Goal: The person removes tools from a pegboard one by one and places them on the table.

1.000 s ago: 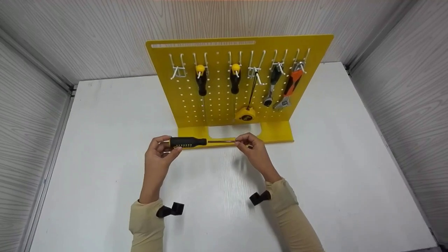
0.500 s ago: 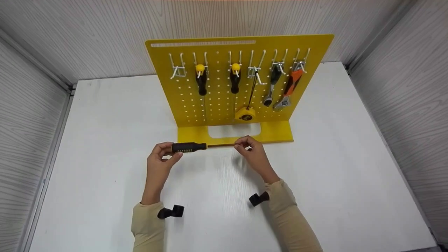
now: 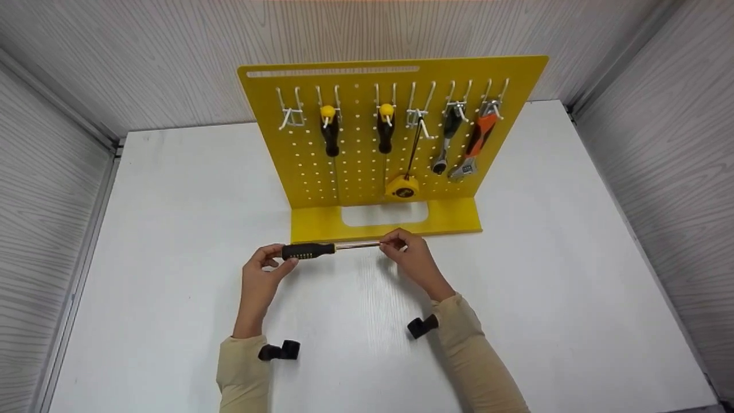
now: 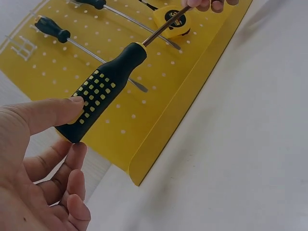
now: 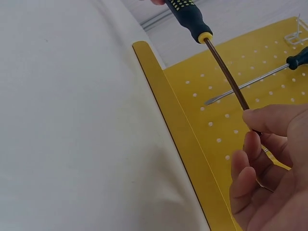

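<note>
A screwdriver with a black, yellow-dotted handle lies level between both hands, in front of the yellow pegboard's base. My left hand grips the butt end of the handle; in the left wrist view the thumb presses on the dotted grip and fingertips support it from beneath. With thumb and fingers, my right hand pinches the far end of the shaft. The right wrist view shows the coppery shaft running into that pinch, its tip mostly hidden by the fingers.
The yellow pegboard stands behind the hands. On its white hooks hang two screwdrivers, a tape measure, a ratchet wrench and an orange-handled adjustable wrench. The leftmost hook is bare. All stands on a white table.
Both hands have drawn the screwdriver back from the pegboard base, down in the head view. The grip at each end stays the same.
</note>
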Motion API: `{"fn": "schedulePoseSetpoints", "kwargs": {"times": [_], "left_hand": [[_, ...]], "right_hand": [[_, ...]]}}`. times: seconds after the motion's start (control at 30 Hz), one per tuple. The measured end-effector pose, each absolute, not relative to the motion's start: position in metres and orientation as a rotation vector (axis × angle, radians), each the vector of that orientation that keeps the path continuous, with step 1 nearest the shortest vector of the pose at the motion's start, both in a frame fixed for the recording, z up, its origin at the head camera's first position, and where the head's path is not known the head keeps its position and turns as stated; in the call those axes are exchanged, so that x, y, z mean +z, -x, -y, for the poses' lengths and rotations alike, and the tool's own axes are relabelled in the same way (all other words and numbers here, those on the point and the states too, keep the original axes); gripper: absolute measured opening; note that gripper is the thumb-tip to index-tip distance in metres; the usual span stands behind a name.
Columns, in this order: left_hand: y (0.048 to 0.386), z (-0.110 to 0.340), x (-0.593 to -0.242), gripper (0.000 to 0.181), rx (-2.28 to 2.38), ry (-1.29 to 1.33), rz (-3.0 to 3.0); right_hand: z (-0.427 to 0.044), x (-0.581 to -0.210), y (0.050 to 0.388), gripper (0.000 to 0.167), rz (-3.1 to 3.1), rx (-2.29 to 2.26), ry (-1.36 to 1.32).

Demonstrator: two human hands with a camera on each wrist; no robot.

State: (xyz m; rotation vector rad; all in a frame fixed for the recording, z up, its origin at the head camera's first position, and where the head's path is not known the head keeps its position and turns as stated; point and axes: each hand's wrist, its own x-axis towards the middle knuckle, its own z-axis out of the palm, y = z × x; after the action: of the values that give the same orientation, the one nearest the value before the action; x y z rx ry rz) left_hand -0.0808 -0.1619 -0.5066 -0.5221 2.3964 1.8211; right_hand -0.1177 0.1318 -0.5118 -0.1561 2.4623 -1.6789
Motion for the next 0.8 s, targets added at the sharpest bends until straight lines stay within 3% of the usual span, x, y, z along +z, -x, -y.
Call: {"fn": "schedulePoseSetpoints", "kwargs": {"times": [0.8], "left_hand": [[0.087,0.173,-0.532,0.039,1.605,0.500,-2.437]], "right_hand": [[-0.127,-0.529,0.125,0.007,-2.510,-1.423,0.182]]}}
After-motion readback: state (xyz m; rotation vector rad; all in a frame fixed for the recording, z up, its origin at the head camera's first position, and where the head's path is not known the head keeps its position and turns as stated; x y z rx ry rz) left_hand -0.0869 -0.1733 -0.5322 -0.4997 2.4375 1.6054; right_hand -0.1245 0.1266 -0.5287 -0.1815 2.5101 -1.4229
